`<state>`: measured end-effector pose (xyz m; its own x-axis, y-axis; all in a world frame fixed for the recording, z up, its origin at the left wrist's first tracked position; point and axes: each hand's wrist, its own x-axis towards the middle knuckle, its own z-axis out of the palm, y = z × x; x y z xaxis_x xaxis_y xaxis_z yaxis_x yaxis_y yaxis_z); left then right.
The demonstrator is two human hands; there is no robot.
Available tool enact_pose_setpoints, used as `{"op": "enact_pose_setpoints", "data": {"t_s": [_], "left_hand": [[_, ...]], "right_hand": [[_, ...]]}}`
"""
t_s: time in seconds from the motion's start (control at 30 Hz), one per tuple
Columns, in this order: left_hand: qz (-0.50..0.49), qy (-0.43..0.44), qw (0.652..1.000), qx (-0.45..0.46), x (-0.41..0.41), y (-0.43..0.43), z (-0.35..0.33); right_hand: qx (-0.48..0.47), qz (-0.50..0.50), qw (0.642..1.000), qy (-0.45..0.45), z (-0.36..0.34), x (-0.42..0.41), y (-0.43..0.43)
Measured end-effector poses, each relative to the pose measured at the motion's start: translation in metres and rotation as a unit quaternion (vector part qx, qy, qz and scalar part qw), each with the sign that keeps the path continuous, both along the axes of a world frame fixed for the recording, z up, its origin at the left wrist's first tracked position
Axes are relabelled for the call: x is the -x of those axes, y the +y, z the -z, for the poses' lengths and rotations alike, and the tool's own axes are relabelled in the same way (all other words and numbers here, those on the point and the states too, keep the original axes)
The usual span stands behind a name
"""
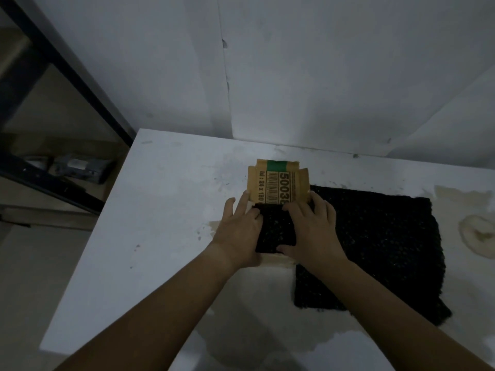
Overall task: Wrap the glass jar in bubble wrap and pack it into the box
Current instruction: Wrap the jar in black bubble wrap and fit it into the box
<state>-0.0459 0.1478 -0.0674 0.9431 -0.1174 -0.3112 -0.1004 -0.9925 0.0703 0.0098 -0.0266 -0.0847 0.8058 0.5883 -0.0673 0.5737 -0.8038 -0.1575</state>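
On the white table [139, 215], left hand [238, 230] and right hand [313, 232] clasping either side of a black bubble-wrapped bundle [276, 231], jar hidden inside, bundle's far end meeting the cardboard box [276, 183], loose black bubble wrap sheet [380, 242] just right.

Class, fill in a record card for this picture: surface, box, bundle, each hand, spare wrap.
surface: white table
box: small cardboard box, barcode printed, touching the bundle's far end
bundle: black wrapped bundle, contents hidden
left hand: holds bundle's left side
right hand: grips bundle's right side
spare wrap: black sheet flat on table, right of hands
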Motion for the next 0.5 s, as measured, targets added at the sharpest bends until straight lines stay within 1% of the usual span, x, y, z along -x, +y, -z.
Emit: {"op": "enact_pose_setpoints", "data": {"t_s": [0.1, 0.23, 0.37, 0.47, 0.5], "left_hand": [[-0.018, 0.072, 0.997, -0.008, -0.007, -0.002, 0.003], [-0.012, 0.130, 0.991, -0.036, -0.021, -0.010, -0.003], [0.000, 0.116, 0.992, -0.046, -0.016, -0.014, -0.009], [-0.020, 0.095, 0.995, 0.014, -0.011, -0.014, -0.010], [-0.024, 0.075, 0.996, 0.038, -0.010, -0.013, -0.010]], "right_hand": [[0.031, -0.022, 0.999, -0.005, -0.001, 0.002, 0.002], [0.101, -0.028, 0.992, 0.069, -0.010, -0.008, 0.009], [0.135, -0.031, 0.983, 0.119, -0.004, -0.020, 0.019], [0.135, -0.020, 0.983, 0.123, 0.001, -0.024, 0.026], [0.132, -0.019, 0.984, 0.121, 0.002, -0.024, 0.028]]}}
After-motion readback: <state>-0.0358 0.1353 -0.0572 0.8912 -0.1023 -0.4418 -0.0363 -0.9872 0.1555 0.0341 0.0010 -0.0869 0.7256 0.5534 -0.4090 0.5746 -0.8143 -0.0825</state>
